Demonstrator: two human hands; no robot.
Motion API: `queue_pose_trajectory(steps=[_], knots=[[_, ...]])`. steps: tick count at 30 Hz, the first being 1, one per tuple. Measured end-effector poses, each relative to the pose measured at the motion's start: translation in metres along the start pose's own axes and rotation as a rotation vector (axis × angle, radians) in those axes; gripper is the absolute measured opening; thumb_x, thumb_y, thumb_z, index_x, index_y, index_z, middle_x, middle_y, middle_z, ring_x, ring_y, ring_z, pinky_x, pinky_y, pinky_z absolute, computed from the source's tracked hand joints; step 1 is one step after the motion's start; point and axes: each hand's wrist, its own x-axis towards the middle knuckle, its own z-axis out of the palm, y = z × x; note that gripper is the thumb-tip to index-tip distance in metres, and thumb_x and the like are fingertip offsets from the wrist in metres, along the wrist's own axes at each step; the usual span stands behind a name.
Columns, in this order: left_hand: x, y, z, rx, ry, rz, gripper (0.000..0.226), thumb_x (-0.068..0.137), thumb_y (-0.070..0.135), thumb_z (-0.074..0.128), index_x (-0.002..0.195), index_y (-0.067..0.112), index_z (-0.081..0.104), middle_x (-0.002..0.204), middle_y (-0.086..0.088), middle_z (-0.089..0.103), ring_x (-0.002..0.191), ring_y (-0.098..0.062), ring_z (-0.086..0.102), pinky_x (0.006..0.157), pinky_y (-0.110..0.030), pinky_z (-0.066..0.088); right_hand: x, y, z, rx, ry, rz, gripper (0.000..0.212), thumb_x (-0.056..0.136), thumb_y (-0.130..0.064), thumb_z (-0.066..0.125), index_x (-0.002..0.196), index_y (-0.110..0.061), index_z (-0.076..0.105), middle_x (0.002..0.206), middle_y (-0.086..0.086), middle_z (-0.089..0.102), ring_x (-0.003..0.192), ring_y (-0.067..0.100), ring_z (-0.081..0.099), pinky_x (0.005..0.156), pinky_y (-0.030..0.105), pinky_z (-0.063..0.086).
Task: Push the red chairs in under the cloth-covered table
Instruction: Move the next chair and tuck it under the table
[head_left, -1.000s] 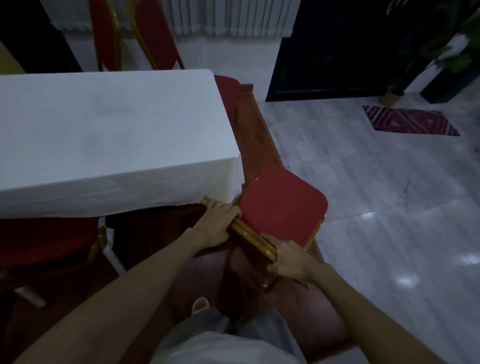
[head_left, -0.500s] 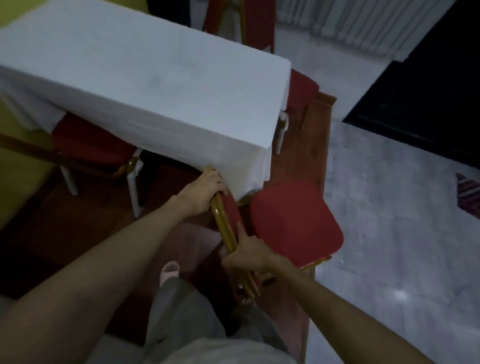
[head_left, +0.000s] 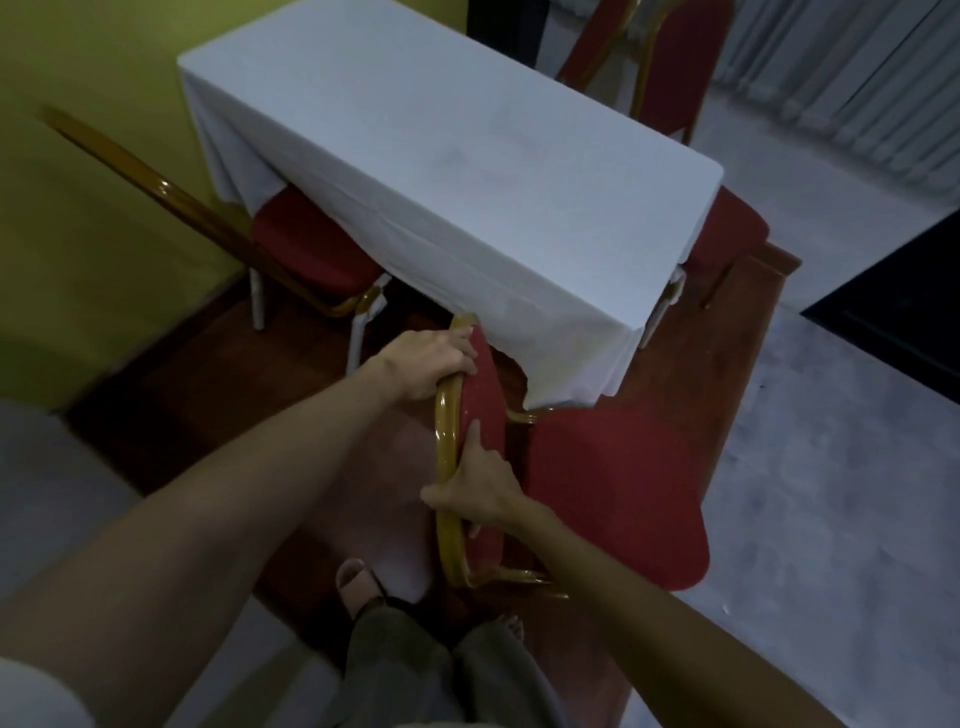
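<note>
The red chair (head_left: 613, 493), its backrest (head_left: 480, 410) clamped by the fingers of both the left hand (head_left: 423, 366) and right hand (head_left: 480, 491), sat askew at the desk (head_left: 447, 171) corner and probably needed squaring before pushing.

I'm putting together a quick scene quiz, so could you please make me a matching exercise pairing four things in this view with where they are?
Things:
1. left hand
2. right hand
3. held chair's seat
4. chair by the yellow wall

Places:
A. lower on the gold backrest frame
B. seat partly tucked under the white cloth
C. near the top of the gold backrest frame
D. out in the open beside the table's corner

Pairs: 1-C, 2-A, 3-D, 4-B
</note>
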Motion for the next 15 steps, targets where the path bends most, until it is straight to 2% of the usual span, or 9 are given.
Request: queue_pose_trajectory(steps=[3,6,9,10,12,15], knots=[[-0.012,-0.024,-0.008,0.042,-0.031,0.014,0.049,0.087,0.007,0.052,0.133,0.024,0.05,0.15,0.0,0.04,0.147,-0.016,0.017,0.11,-0.045,0.038,0.017,-0.022,0.015,0.018,0.012,-0.014,0.125,0.068,-0.044,0.073,0.148,-0.014,-0.018,0.121,0.014,0.059,0.09,0.032,0.068,0.048,0.034,0.059],[-0.028,-0.06,-0.016,0.054,-0.083,0.019,0.056,0.085,0.005,0.055,0.137,0.023,0.045,0.153,0.001,0.034,0.148,-0.016,0.012,0.113,-0.043,0.034,0.037,-0.056,0.039,-0.022,0.006,-0.026,0.131,0.062,-0.052,0.072,0.148,-0.012,-0.018,0.126,0.019,0.059,0.098,0.039,0.066,0.077,0.047,0.059],[-0.046,-0.106,-0.016,0.077,-0.057,0.023,0.051,0.09,0.01,0.052,0.137,0.027,0.044,0.153,0.006,0.034,0.148,-0.012,0.011,0.111,-0.036,0.035,0.059,-0.096,0.057,0.001,-0.004,-0.028,0.133,0.062,-0.053,0.073,0.148,-0.012,-0.021,0.134,0.022,0.052,0.107,0.04,0.063,0.085,0.05,0.056],[-0.053,-0.121,-0.016,0.075,-0.048,0.019,0.051,0.09,0.011,0.052,0.138,0.028,0.044,0.153,0.007,0.034,0.148,-0.011,0.011,0.11,-0.034,0.035,0.065,-0.11,0.062,0.009,-0.014,-0.032,0.132,0.065,-0.05,0.074,0.147,-0.011,-0.021,0.138,0.023,0.048,0.11,0.039,0.061,0.082,0.049,0.058],[-0.067,-0.149,-0.017,0.058,-0.039,0.001,0.049,0.091,0.015,0.053,0.137,0.029,0.044,0.153,0.009,0.034,0.148,-0.01,0.012,0.107,-0.034,0.039,0.077,-0.135,0.073,0.045,-0.043,-0.03,0.129,0.071,-0.044,0.076,0.147,-0.01,-0.023,0.144,0.024,0.038,0.109,0.039,0.061,0.065,0.043,0.061],[-0.091,-0.191,-0.017,0.01,-0.015,-0.007,0.046,0.09,0.018,0.053,0.135,0.027,0.047,0.151,0.007,0.037,0.147,-0.01,0.015,0.106,-0.037,0.043,0.097,-0.173,0.093,0.099,-0.081,-0.035,0.13,0.072,-0.041,0.077,0.145,-0.014,-0.027,0.147,0.025,0.035,0.102,0.04,0.064,0.043,0.035,0.058]])
